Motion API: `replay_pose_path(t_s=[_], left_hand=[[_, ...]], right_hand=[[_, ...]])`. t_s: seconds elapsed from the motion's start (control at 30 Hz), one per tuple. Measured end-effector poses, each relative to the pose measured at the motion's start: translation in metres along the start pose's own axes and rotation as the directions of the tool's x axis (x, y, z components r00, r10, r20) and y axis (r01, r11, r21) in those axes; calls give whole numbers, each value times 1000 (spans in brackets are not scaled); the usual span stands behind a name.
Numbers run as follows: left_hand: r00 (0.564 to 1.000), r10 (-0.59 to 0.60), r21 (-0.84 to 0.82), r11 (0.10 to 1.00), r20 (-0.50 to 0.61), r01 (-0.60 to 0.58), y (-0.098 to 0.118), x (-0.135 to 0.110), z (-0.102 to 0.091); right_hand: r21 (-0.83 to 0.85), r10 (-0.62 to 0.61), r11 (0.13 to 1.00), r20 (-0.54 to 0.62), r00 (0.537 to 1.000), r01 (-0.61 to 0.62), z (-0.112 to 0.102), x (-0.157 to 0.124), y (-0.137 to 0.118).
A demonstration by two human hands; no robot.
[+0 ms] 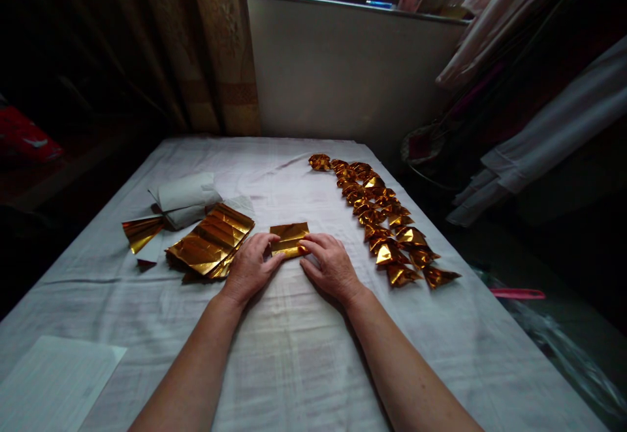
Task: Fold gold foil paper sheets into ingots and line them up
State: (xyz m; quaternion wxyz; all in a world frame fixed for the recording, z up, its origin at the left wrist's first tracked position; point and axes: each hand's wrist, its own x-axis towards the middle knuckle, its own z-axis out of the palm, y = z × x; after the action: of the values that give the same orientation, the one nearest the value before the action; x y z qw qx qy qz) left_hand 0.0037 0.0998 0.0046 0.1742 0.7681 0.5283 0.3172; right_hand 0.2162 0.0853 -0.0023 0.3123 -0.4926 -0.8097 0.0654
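A single gold foil sheet lies on the white tablecloth at mid-table, between the two hands, with creases running across it. The left hand grasps its left end between thumb and fingers, and the right hand has fingertips and thumb closed on its right end. This piece looks partly worked, flat and creased but not yet shaped. Finished ones appear to be the folded gold foil pieces in two uneven rows along the right side, running from near to far. A thick stack of gold foil sheets sits just left of the left hand, so much seems left to fold. Behind it lies a rolled white paper bundle, with a loose gold foil strip at its left. As for containers, a round basket beyond the table's far right edge holds something dark red that is too dim to identify.
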Motion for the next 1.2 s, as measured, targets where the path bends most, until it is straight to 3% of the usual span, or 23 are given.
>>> replay_pose_path(t_s=[0.27,0.53,0.7,0.8,1.03,1.2], left_hand=[[993,-118,-142,983,20,119,0,3,-2],[998,26,4,1000,-58,-25,2,-1,-5],[987,72,73,994,147,-83,15,0,-14],[980,39,88,994,197,-57,18,1,-17],[987,-9,154,988,158,-15,15,0,-14],[992,-46,223,975,121,18,19,0,-10]], right_hand=[[-53,-86,995,-5,996,85,2,2,0],[-69,-92,993,16,996,93,0,2,-2],[-73,-85,993,56,995,89,-4,2,-6],[-56,-88,994,77,993,93,-5,2,-6],[20,110,994,-6,994,-110,0,1,3],[11,187,982,-17,982,-187,4,2,1]])
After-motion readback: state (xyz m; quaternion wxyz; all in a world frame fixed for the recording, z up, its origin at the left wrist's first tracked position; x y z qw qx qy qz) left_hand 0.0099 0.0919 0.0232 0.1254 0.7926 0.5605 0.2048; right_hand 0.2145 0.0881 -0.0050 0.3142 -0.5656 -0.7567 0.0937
